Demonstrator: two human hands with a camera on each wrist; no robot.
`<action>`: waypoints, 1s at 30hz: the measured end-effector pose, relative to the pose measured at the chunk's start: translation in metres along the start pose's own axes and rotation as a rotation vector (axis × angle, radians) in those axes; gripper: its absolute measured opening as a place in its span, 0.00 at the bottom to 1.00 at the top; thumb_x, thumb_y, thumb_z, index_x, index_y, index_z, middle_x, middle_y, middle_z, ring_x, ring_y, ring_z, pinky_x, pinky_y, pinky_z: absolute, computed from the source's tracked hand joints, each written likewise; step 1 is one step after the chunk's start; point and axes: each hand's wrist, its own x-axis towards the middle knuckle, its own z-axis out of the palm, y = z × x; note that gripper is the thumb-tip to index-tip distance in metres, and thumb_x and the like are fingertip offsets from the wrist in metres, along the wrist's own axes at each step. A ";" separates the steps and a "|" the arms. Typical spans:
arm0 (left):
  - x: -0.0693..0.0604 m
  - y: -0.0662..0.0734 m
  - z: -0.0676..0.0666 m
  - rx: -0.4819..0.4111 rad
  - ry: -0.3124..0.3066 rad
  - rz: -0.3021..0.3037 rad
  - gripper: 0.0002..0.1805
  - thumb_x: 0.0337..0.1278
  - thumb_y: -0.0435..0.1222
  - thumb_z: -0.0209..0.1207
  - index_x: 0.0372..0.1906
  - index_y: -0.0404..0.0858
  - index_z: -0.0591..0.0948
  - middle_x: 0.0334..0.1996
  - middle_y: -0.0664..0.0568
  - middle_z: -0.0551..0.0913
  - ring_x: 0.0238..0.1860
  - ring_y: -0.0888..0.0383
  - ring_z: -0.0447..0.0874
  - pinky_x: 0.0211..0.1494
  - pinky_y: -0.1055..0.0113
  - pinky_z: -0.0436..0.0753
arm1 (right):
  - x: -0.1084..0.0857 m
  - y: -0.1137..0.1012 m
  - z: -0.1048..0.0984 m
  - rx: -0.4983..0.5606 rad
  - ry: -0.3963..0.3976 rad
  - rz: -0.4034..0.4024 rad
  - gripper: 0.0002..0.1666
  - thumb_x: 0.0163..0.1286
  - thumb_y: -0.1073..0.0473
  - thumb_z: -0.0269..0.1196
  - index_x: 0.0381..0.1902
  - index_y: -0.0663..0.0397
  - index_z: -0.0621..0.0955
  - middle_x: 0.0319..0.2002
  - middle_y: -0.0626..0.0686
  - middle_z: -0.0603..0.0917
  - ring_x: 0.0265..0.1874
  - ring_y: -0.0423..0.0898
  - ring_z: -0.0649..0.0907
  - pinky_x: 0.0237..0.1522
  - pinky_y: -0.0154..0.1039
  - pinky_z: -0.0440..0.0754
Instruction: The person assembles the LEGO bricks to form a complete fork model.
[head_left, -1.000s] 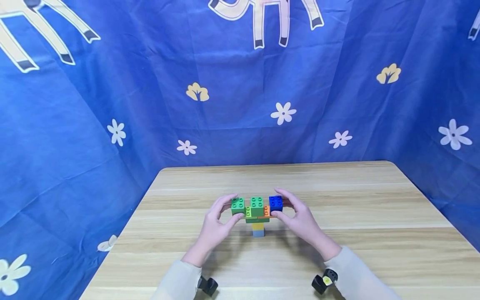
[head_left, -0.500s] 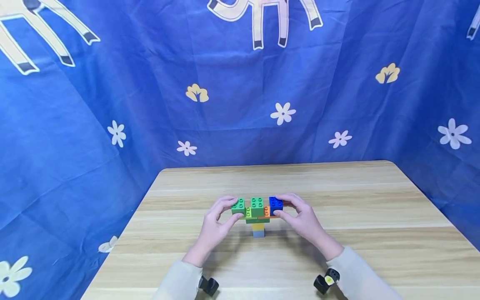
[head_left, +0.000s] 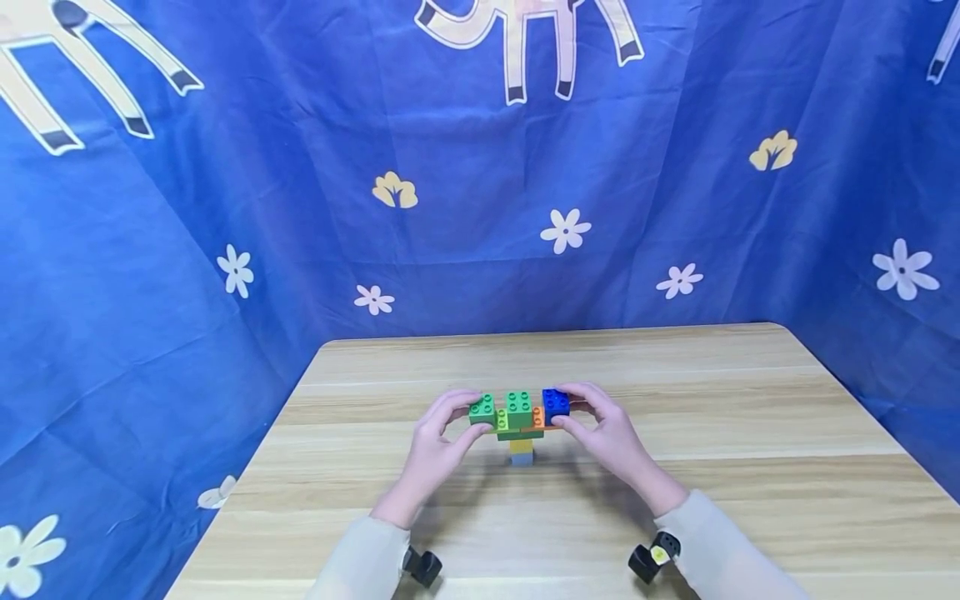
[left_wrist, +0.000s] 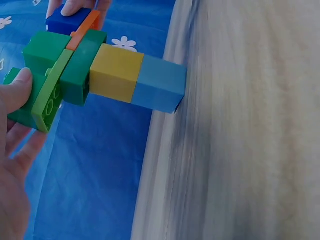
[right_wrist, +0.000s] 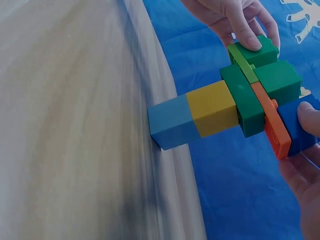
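A toy-brick build stands upright between both hands. At its base is a light blue brick [right_wrist: 172,121], with a yellow brick [left_wrist: 116,71] on it and a wider dark green brick [left_wrist: 83,67] above. A lime plate [left_wrist: 52,90] and an orange plate [right_wrist: 270,120] lie side by side over that. On top are a left green brick [head_left: 482,410], a middle green brick [head_left: 519,410] and a blue brick [head_left: 556,405] at the right. My left hand [head_left: 437,442] pinches the left green brick; my right hand [head_left: 611,437] pinches the blue one. Whether the base touches the table cannot be told.
The wood-grain table [head_left: 720,483] extends around the build, and its far edge lies beyond it. A blue patterned cloth [head_left: 465,225] hangs behind and at the sides. Wrist cameras sit at both cuffs.
The build and both hands have shifted slightly away and to the right. My right hand's fingers have come over the blue brick's top, and the left fingertips have moved onto the green brick's top.
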 end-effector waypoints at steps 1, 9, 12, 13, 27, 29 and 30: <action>0.002 -0.001 0.001 -0.003 0.000 -0.009 0.23 0.40 0.18 0.66 0.47 0.24 0.76 0.46 0.34 0.77 0.46 0.45 0.78 0.50 0.62 0.78 | 0.001 0.002 -0.001 0.001 0.003 0.000 0.24 0.52 0.77 0.66 0.49 0.71 0.76 0.44 0.62 0.79 0.40 0.54 0.81 0.43 0.50 0.80; 0.018 -0.013 0.012 -0.040 -0.022 -0.056 0.22 0.43 0.19 0.64 0.48 0.23 0.75 0.47 0.33 0.76 0.47 0.43 0.78 0.50 0.60 0.79 | 0.008 0.013 -0.008 0.034 0.033 0.083 0.23 0.54 0.76 0.65 0.50 0.72 0.75 0.46 0.63 0.79 0.42 0.54 0.80 0.46 0.47 0.79; 0.022 -0.016 0.016 -0.044 -0.024 -0.067 0.22 0.43 0.20 0.64 0.48 0.23 0.75 0.47 0.32 0.76 0.47 0.43 0.78 0.49 0.59 0.79 | 0.010 0.016 -0.010 0.050 0.040 0.107 0.23 0.55 0.76 0.64 0.50 0.72 0.75 0.47 0.64 0.78 0.43 0.55 0.80 0.47 0.45 0.79; 0.023 -0.017 0.017 -0.044 -0.025 -0.073 0.22 0.43 0.20 0.64 0.48 0.23 0.75 0.47 0.32 0.76 0.47 0.43 0.78 0.50 0.58 0.79 | 0.011 0.016 -0.011 0.051 0.041 0.113 0.23 0.56 0.76 0.64 0.51 0.72 0.75 0.47 0.64 0.78 0.43 0.55 0.80 0.47 0.45 0.79; 0.038 -0.027 0.020 -0.126 0.029 -0.386 0.22 0.47 0.26 0.65 0.51 0.28 0.75 0.46 0.39 0.80 0.47 0.47 0.79 0.50 0.60 0.79 | 0.026 0.027 -0.015 0.104 0.050 0.233 0.22 0.59 0.72 0.63 0.52 0.69 0.75 0.44 0.65 0.79 0.42 0.57 0.79 0.43 0.42 0.81; 0.041 -0.030 0.020 -0.143 0.034 -0.425 0.23 0.47 0.27 0.66 0.51 0.28 0.75 0.46 0.39 0.80 0.48 0.47 0.79 0.50 0.60 0.79 | 0.029 0.030 -0.015 0.121 0.049 0.278 0.22 0.60 0.70 0.63 0.53 0.69 0.75 0.44 0.66 0.79 0.42 0.57 0.79 0.41 0.36 0.81; 0.042 -0.031 0.020 -0.147 0.034 -0.443 0.23 0.47 0.27 0.66 0.51 0.28 0.75 0.46 0.39 0.80 0.48 0.47 0.79 0.50 0.60 0.79 | 0.030 0.032 -0.015 0.129 0.049 0.300 0.21 0.60 0.70 0.63 0.53 0.69 0.75 0.44 0.66 0.79 0.42 0.57 0.79 0.41 0.34 0.81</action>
